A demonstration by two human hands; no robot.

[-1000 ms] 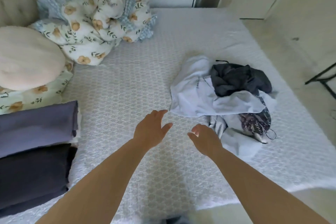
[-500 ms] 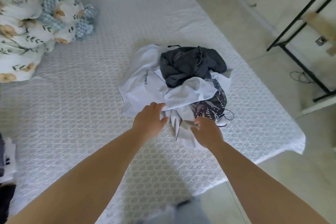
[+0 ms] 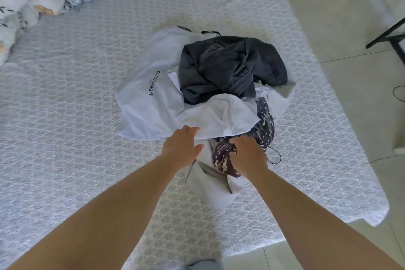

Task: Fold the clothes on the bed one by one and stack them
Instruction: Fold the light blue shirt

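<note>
My left hand (image 3: 180,146) lies flat on the crumpled white shirt (image 3: 153,114); my right hand (image 3: 248,155) seemingly pinches the dark patterned garment (image 3: 223,158) beneath.

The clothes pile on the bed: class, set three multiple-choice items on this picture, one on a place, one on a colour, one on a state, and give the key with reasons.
1. Where does the dark grey garment lie?
A. On top of the pile, at its far side
B. On the floor
C. Under the quilt

2. What colour is the garment printed with the word "sunscreen"?
A. Red
B. White
C. Black

3. What is the right hand doing?
A. Hanging by the person's side
B. Resting flat on bare mattress
C. Gripping the dark patterned garment

Key: 1 A, it sits uppermost on the white cloth, away from the hands. 2 B, the lettering runs along pale white fabric. 3 C, its fingers curl into the patterned cloth at the pile's near edge, while the left hand rests on the white cloth.
</note>
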